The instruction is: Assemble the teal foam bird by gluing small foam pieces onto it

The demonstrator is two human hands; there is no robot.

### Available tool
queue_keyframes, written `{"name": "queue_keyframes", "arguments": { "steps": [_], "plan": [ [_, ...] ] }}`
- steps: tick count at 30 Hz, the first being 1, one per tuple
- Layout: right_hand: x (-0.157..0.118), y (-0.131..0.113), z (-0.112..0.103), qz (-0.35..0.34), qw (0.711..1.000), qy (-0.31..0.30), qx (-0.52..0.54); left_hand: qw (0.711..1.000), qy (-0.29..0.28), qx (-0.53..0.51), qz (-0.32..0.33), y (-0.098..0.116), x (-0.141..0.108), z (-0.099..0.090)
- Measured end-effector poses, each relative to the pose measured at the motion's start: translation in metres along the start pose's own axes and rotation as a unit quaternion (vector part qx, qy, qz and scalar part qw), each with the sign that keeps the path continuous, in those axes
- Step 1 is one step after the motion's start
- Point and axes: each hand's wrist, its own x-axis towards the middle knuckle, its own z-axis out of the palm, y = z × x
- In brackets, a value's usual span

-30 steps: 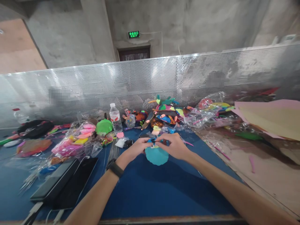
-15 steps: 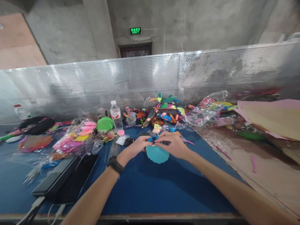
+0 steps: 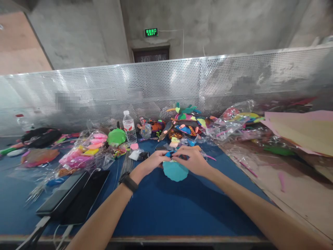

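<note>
Over the middle of the blue table, both hands meet at a clay figure with a round, scalloped, light-blue body. A darker blue part with black on it sits at its upper edge. My left hand is closed on the figure from the left, its thumb by the dark blue part. From the right, the thumb and fingers of my right hand pinch at the same upper edge. Fingers hide much of the spot where the parts meet.
Left are a power bank, a phone, thin wires and bagged pink and yellow clay. A water bottle and colourful clay figures line the metal screen. Paper sheets lie right.
My right fingers have shifted slightly at the figure's upper edge and cover it a little differently. The left hand stays nearly in place; the view has moved a touch.
</note>
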Motion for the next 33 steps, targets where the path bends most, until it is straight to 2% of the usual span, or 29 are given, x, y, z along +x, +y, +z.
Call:
{"name": "queue_keyframes", "arguments": {
  "steps": [24, 33],
  "plan": [
    [0.0006, -0.0009, -0.0018, -0.004, 1.000, -0.001, -0.003, 1.000, 0.005, -0.008, 0.000, -0.0070, 0.0035, -0.0024],
    [-0.0001, -0.0009, -0.0023, 0.001, 1.000, -0.008, 0.001, 0.999, 0.029, 0.003, -0.020, 0.0007, -0.0004, 0.0038]
  ]
}}
